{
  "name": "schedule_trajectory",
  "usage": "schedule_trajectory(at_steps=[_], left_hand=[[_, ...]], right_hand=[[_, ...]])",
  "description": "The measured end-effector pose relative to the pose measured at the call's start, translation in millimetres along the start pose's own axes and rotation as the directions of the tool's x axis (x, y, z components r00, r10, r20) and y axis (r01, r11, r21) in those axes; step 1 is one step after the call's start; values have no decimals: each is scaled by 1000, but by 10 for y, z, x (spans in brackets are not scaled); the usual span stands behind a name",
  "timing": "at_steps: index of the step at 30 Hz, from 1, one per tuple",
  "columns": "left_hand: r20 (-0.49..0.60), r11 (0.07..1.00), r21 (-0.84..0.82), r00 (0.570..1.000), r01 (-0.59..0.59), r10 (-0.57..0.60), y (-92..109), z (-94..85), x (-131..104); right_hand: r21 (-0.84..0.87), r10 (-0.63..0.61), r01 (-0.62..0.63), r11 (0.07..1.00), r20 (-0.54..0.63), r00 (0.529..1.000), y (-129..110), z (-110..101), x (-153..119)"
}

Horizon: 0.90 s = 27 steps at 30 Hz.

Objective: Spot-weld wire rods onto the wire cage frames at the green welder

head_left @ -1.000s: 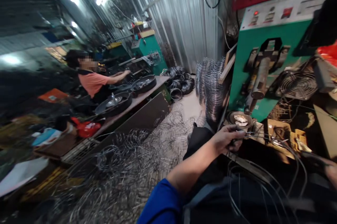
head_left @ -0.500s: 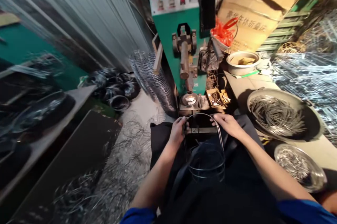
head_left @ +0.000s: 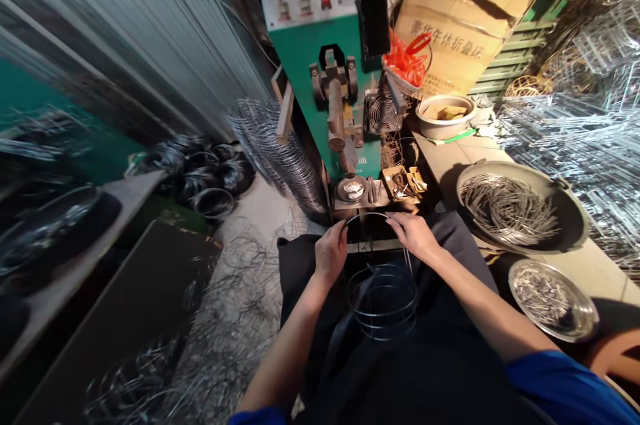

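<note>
A round wire frame (head_left: 384,337) with an arched wire on top rests over the dark apron on my lap. My left hand (head_left: 331,253) is closed on the left side of the arch, and my right hand (head_left: 413,234) pinches its right side. The top of the arch curves between both hands, just in front of a small round dish (head_left: 351,190) at the foot of the green machine (head_left: 300,58). Above that dish hangs the machine's metal arm (head_left: 337,118).
To the right stand a large pan of bent wires (head_left: 575,238), a metal bowl of small wire pieces (head_left: 590,325) and a white basin (head_left: 425,125). Stacked wire rings (head_left: 285,152) lean left of the machine. Loose wires cover the floor (head_left: 243,278) at left.
Both hands have shifted their grip nearer the top of the arch, and the fingers have closed more firmly round it. The camera view has turned slightly to the right.
</note>
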<state>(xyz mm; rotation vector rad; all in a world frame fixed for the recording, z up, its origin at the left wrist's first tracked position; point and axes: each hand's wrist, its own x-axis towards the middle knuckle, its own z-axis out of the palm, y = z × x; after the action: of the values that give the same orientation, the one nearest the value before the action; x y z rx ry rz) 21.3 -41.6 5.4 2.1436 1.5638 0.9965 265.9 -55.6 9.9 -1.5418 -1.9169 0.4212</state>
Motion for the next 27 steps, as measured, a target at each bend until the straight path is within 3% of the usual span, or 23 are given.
schedule_trajectory(at_steps=[5, 12, 18, 27], left_hand=[[84, 997, 71, 996, -44, 38, 99, -146, 262], [217, 970, 244, 974, 11, -66, 223, -326, 535], [270, 957, 286, 955, 38, -119, 140, -337, 767], [277, 928, 371, 951, 26, -137, 17, -401, 1131]], right_hand=[[-113, -5, 10, 994, 43, 999, -71, -114, 227], [-229, 11, 15, 973, 112, 994, -180, -236, 491], [-273, 23, 30, 962, 190, 981, -167, -215, 782], [-157, -13, 46, 986, 208, 978, -175, -186, 1180]])
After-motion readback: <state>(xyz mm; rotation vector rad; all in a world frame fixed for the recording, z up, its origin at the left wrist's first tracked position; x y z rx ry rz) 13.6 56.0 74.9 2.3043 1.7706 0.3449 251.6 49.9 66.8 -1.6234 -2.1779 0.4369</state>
